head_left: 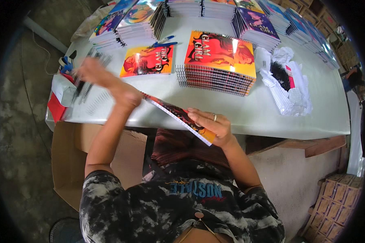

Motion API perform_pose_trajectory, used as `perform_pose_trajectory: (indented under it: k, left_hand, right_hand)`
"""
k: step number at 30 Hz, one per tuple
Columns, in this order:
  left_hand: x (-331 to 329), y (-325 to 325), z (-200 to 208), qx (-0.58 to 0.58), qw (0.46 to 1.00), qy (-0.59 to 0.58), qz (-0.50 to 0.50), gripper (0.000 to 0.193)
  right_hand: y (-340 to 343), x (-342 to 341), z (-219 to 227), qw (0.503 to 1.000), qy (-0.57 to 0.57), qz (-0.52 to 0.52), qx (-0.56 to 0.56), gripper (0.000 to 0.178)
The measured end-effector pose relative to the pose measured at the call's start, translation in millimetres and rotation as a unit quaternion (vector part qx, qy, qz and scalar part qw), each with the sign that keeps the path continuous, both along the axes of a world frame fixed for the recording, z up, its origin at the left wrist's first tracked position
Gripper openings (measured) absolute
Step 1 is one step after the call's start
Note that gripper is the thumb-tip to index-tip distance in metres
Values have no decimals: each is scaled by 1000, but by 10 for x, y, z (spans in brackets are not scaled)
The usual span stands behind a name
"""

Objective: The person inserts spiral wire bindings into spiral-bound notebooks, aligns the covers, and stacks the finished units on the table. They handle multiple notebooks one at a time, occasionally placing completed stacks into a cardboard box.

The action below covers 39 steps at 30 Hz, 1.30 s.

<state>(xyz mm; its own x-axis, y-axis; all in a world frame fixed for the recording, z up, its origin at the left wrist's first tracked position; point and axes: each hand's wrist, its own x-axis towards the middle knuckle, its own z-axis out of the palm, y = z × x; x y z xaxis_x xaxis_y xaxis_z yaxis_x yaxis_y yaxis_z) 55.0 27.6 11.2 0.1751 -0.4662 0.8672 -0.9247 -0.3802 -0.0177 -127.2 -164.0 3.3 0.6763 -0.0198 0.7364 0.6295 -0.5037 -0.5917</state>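
Observation:
My right hand [215, 126], with a ring on one finger, grips the lower end of a red and orange notebook [175, 114], its thumb across the cover. The notebook is tilted over the table's front edge, white page edges toward me. My left hand [109, 83] is raised at the left, its fingers smeared by motion; whether they hold anything cannot be made out. Near it lie dark spiral binding coils [84, 90] and a paler loose coil [98, 102]. Beyond the held notebook, a matching notebook [148, 60] lies flat, beside a neat stack of spiral-bound notebooks [221, 60].
Pens [164, 42] lie behind the flat notebook. Crumpled white paper [290, 95] holding black coils sits at the right. Several notebook stacks [257, 28] line the far side of the table [312, 121]. Below left stands an open cardboard box [69, 162]; boxes [332, 202] are piled lower right.

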Motion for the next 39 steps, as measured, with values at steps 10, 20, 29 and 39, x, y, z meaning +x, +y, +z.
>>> perform_pose_trajectory:
  k: [10, 20, 29, 39]
  left_hand:
    - [131, -18, -373, -79, 990, 111, -46, 104]
    - [-275, 111, -283, 76, 993, 29, -82, 103]
    - [-409, 55, -359, 48, 987, 30, -150, 101]
    - [-566, 102, -178, 158, 956, -118, -217, 120]
  right_hand:
    - [54, 46, -79, 1000, -18, 10, 12, 30]
    - [93, 119, -78, 999, -25, -9, 36, 35]
    - [138, 113, 12, 1000, -13, 4, 12, 33]
    - [144, 188, -78, 999, -23, -24, 16, 37]
